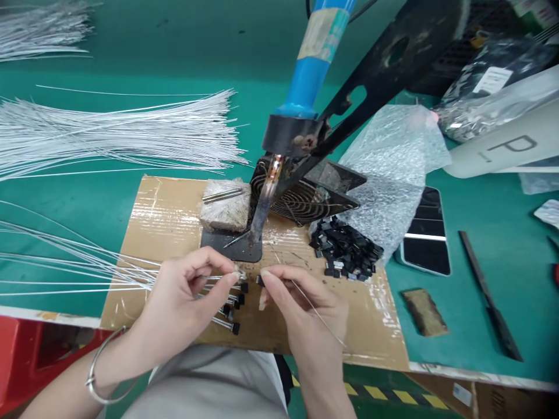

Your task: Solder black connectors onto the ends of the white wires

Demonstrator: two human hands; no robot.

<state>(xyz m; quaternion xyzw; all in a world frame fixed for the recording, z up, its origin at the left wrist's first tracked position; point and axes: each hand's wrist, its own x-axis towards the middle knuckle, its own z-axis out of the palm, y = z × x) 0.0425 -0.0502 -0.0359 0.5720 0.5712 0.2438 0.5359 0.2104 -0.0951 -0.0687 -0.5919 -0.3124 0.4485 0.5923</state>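
Note:
My left hand (pixel 192 299) is closed in a pinch on a small pale piece (pixel 239 272) whose kind I cannot make out. Opposite it, thumb and finger of my right hand (pixel 308 308) pinch a small black connector (pixel 260 280). A thin solder-like wire (pixel 318 314) runs across the right hand's fingers. Several white wires with black connectors on their ends (pixel 236 327) lie beneath and beside my left hand on the cardboard (pixel 367 326). Just above both hands, the tip of a blue-handled soldering iron (pixel 303 81) points down from a black stand arm.
A pile of black connectors (pixel 347 247) lies right of centre, near bubble wrap (pixel 388 157). Behind the iron is a small fan (pixel 301 198). A wrapped block (pixel 225 203) bears metal rods. White wire bundles (pixel 131 134) lie left; a phone (pixel 425 233), sponge (pixel 424 312) and blade-like tool (pixel 489 294) lie right.

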